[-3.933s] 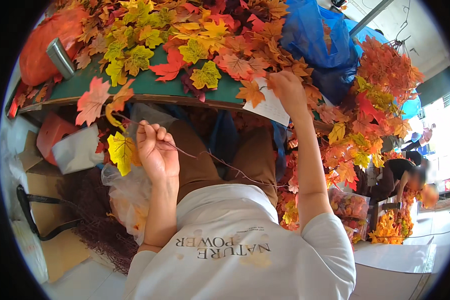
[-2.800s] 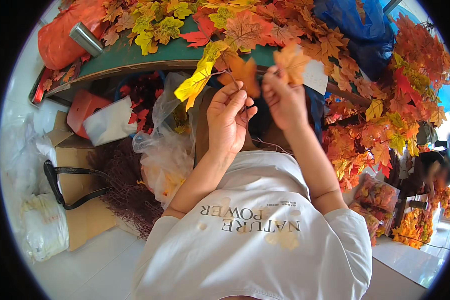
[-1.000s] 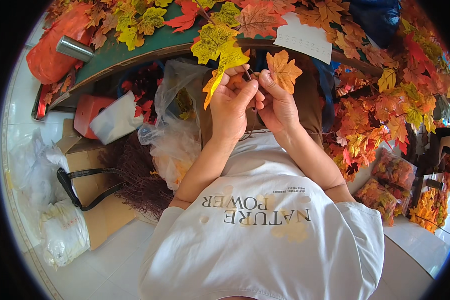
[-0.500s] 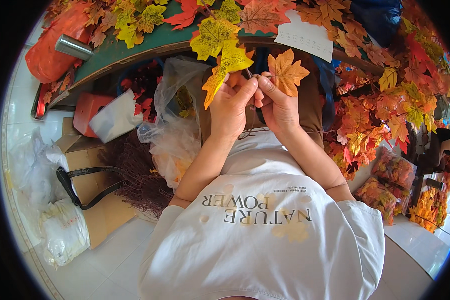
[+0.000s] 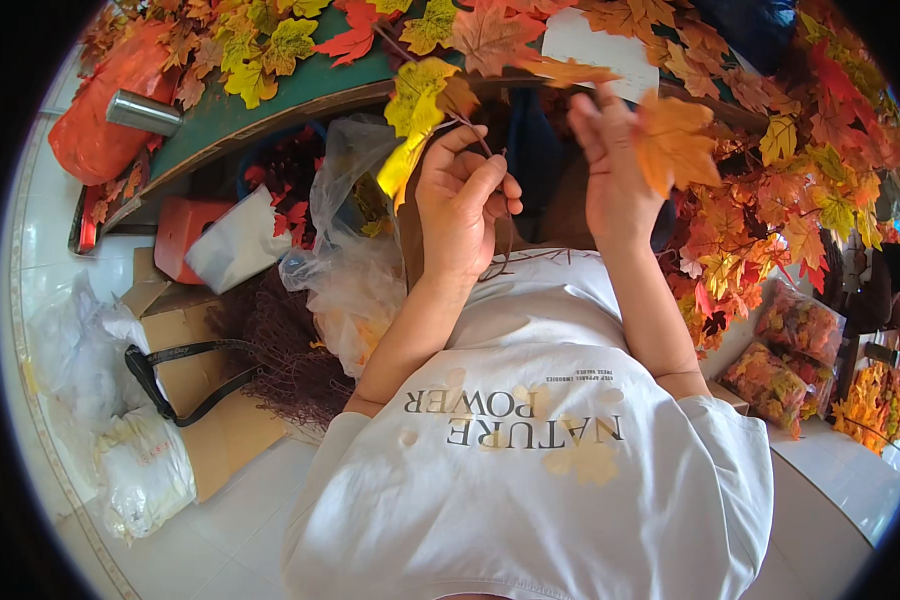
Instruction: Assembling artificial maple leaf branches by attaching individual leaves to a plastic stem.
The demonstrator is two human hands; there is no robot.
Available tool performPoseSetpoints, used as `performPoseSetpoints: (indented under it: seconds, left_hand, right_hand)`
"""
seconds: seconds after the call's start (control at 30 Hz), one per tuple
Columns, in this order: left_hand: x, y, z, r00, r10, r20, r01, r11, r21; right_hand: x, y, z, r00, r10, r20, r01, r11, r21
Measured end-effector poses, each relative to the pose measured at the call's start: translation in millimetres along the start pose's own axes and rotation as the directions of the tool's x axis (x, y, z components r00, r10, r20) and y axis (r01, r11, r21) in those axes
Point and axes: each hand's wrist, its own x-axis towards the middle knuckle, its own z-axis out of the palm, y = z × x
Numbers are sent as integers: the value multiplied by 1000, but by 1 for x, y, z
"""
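My left hand (image 5: 463,205) is closed around a thin brown wire stem (image 5: 473,132) that carries yellow artificial maple leaves (image 5: 416,112) at its top. My right hand (image 5: 610,170) is raised beside it, fingers pinching an orange artificial maple leaf (image 5: 675,140). Both hands are held up in front of my chest, just under the edge of a green table (image 5: 260,105) heaped with red, orange and yellow artificial leaves (image 5: 470,30). The two hands are a short gap apart.
A clear plastic bag (image 5: 355,270) of leaves hangs at my left knee. A bundle of brown twigs (image 5: 280,345), cardboard boxes (image 5: 205,400) with a black strap and white bags (image 5: 140,480) lie on the floor at left. Leaf branches (image 5: 790,210) and packed leaf bags (image 5: 785,350) crowd the right.
My hands were pressed together around the stem; now they have separated. The right hand has lifted to the right with the orange leaf. The yellow leaves stay with the left hand.
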Motion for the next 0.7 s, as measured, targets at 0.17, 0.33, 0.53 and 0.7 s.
performPoseSetpoints:
  seconds: [0.17,0.33,0.53,0.7]
  left_hand:
    - [-3,0,10,995,-77,59,84,987,-135]
    - [-7,2,11,984,-55,171,66,996,-56]
    - [-13,1,19,978,-70,199,69,998,10]
    - [-13,-4,21,978,-83,192,71,995,67]
  right_hand:
    - [-24,3,-4,877,453,160,-433,889,-147]
    - [-21,6,-13,793,595,132,-610,775,166]
    - [-24,12,-30,716,678,164,-693,662,286]
    - [-27,6,-25,722,647,246,-685,617,386]
